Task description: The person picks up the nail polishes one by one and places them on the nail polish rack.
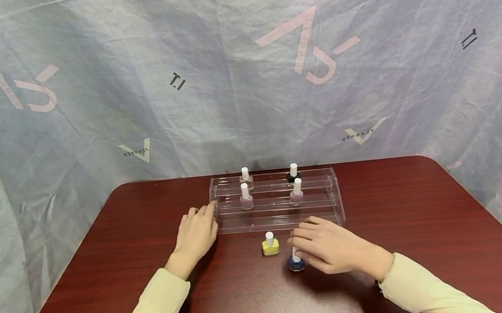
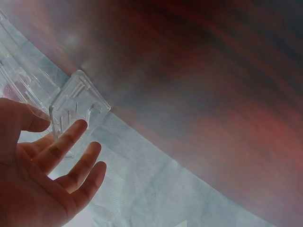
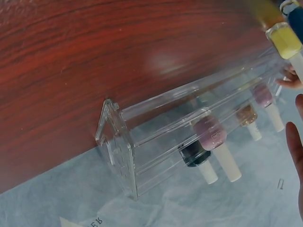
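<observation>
My right hand point(image 1: 329, 243) pinches the white cap of a blue nail polish bottle point(image 1: 296, 264), low over the table in front of the rack. A yellow nail polish bottle point(image 1: 270, 248) stands upright just left of it. My left hand point(image 1: 196, 231) rests at the left end of a clear stepped rack point(image 1: 231, 225). Its fingers point(image 2: 78, 168) are spread and nearly straight, touching the side panel. On the rack's middle step stand two lilac bottles, one on the left point(image 1: 247, 202) and one on the right point(image 1: 296, 197). Behind them are a beige bottle point(image 1: 246, 181) and a dark bottle point(image 1: 293, 177).
A dark object point(image 1: 378, 285) shows beside the right sleeve, mostly hidden by it. The reddish-brown table point(image 1: 231, 305) has rounded far corners. Right behind its far edge hangs a grey printed cloth point(image 1: 235, 101), which also runs along both sides.
</observation>
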Demonstrator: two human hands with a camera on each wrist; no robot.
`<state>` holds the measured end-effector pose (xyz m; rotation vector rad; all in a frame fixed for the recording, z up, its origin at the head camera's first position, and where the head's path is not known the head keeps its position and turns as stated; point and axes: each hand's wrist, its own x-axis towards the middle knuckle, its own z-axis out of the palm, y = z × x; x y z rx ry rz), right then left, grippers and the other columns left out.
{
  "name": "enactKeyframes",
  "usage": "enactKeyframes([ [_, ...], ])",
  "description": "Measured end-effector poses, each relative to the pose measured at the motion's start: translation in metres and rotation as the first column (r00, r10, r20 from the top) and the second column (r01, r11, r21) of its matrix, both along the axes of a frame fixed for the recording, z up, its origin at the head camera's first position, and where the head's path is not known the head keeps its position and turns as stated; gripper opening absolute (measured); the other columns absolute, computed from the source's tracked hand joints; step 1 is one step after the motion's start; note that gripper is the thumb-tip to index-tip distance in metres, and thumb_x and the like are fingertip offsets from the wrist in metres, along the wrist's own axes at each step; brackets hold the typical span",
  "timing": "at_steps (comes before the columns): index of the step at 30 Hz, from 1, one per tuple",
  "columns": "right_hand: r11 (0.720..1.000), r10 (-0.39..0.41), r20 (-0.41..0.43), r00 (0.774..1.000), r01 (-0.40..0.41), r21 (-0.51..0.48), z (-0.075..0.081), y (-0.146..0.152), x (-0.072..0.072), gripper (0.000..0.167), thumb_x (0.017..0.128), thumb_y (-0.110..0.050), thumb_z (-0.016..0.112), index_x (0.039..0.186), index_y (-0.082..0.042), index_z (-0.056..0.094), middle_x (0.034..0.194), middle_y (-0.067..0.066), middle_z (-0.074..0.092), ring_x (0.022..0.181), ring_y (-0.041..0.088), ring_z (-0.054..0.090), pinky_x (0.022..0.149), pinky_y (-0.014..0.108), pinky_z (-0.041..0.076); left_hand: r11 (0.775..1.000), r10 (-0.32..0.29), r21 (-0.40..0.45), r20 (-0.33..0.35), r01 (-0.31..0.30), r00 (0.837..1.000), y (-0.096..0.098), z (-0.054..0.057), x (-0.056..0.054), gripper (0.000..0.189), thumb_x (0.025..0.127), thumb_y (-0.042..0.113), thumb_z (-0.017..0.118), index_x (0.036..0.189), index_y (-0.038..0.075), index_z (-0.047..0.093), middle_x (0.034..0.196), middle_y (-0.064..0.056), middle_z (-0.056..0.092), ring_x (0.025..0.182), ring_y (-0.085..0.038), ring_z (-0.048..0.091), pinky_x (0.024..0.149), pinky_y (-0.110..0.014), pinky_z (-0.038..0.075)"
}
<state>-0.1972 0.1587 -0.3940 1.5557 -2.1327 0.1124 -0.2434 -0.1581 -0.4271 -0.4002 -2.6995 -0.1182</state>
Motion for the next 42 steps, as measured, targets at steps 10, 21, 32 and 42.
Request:
enactKeyframes([
  [10,1.000,-0.002,-0.011,1.000,0.002,0.012,-0.0051,-0.0007,0.0014,0.022,0.083,-0.021,0.057,0.103,-0.014,0.060,0.095,-0.006,0.060,0.089,0.010,0.056,0.077,0.029,0.043,1.000,-0.001,0.003,-0.001,0.001,1.000,0.0005,0.0006,0.0001,0.042,0.086,0.015,0.053,0.127,0.010,0.051,0.107,-0.007,0.065,0.094,-0.030,0.056,0.073,-0.042,0.046],
  [21,0.999,-0.005,-0.023,1.000,0.006,0.038,-0.0048,-0.0030,0.0034,0.023,0.082,-0.018,0.056,0.104,-0.013,0.060,0.093,-0.007,0.059,0.087,0.009,0.055,0.075,0.027,0.043,1.000,0.002,0.000,-0.007,-0.002,1.000,0.0003,0.0001,-0.0006,0.042,0.086,0.015,0.054,0.127,0.010,0.051,0.107,-0.007,0.065,0.095,-0.031,0.057,0.073,-0.042,0.046],
  [32,0.999,-0.017,0.007,1.000,0.017,0.034,-0.0041,-0.0040,0.0052,0.020,0.076,-0.011,0.058,0.095,-0.014,0.060,0.088,-0.008,0.056,0.081,0.009,0.053,0.071,0.027,0.044,1.000,0.000,0.005,-0.003,0.000,1.000,0.0004,-0.0003,-0.0006,0.042,0.085,0.014,0.054,0.127,0.010,0.051,0.107,-0.007,0.065,0.094,-0.030,0.056,0.073,-0.041,0.046],
  [42,0.999,-0.026,-0.001,1.000,0.026,0.044,-0.0045,-0.0033,0.0054,0.021,0.073,-0.008,0.059,0.094,-0.014,0.059,0.087,-0.007,0.056,0.081,0.011,0.054,0.074,0.029,0.045,1.000,0.003,0.007,0.004,-0.003,1.000,0.0001,0.0002,-0.0005,0.042,0.085,0.015,0.053,0.127,0.010,0.051,0.108,-0.007,0.065,0.095,-0.030,0.056,0.074,-0.042,0.046],
])
